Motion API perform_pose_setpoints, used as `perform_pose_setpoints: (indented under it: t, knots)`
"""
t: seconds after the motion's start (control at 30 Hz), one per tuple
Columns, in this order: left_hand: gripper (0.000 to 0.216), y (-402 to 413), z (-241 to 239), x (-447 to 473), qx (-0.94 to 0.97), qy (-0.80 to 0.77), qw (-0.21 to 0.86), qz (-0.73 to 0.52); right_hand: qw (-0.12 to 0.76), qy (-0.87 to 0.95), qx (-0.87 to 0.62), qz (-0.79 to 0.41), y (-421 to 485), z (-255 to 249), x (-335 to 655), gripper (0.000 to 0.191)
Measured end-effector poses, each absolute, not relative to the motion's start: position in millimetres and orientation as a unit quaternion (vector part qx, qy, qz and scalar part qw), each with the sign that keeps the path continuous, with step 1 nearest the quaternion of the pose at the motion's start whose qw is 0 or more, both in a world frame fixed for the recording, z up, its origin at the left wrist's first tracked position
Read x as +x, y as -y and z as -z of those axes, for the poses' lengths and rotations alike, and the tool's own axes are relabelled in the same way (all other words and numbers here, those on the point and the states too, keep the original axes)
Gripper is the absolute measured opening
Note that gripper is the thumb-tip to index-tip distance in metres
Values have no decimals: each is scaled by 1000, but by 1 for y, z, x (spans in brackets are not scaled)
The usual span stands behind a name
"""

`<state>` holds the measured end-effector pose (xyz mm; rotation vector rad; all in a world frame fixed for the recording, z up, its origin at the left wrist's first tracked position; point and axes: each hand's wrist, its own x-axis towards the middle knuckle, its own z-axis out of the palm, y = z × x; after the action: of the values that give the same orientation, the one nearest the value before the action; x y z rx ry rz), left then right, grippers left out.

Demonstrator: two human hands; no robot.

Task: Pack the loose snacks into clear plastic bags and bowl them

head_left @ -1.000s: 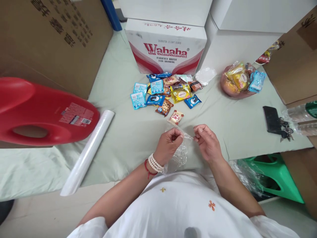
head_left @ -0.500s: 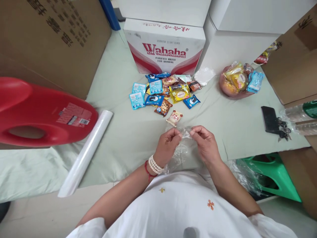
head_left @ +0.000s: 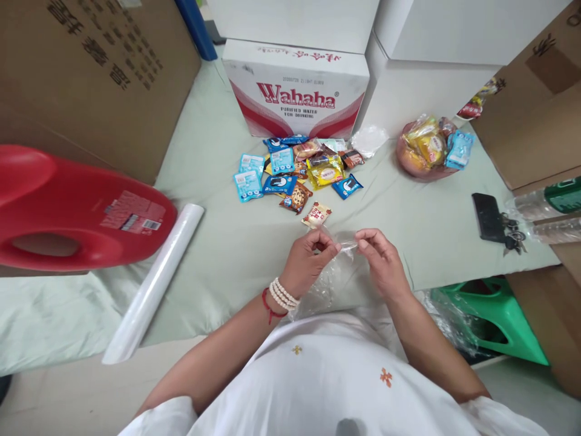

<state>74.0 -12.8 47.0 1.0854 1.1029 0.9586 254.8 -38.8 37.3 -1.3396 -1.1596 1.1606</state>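
Observation:
Between my hands hangs a clear plastic bag [head_left: 323,284], thin and crumpled, falling toward my lap. My left hand [head_left: 309,257], with a white beaded bracelet and a red cord at the wrist, pinches its upper edge. Opposite it, my right hand [head_left: 382,260] grips the same edge between thumb and forefinger. Just beyond my fingers lies a small cream snack packet [head_left: 316,214]. Behind that is a loose pile of wrapped snacks, among them a yellow packet [head_left: 325,174], a brown cookie packet [head_left: 297,197] and light-blue sachets [head_left: 249,185].
A white water carton [head_left: 297,91] stands behind the snacks. To the right are a filled snack bowl [head_left: 415,166], a black phone [head_left: 488,217] and keys. On the left are a red jug [head_left: 91,212] and a white film roll [head_left: 154,281]. A green stool [head_left: 512,327] sits below the table edge.
My hands have drawn slightly farther apart, the bag's edge stretched between them. The whole view has shifted a little; the snacks lie as before.

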Motion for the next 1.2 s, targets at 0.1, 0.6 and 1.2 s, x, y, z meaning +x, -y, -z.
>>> perform_pose_setpoints:
  t: [0.1,0.6,1.2]
  knots:
    - [24,14,-52,76,541,-474,559,-412,431,562,-530,-467,31,-51,259,34]
    - [29,9,-56,62,462,-539,554,-436,443,570,-539,-434,21,-58,241,24]
    - [17,-11,-70,72,678,-474,279,-488,396,611,-571,-379,-20,-83,263,31]
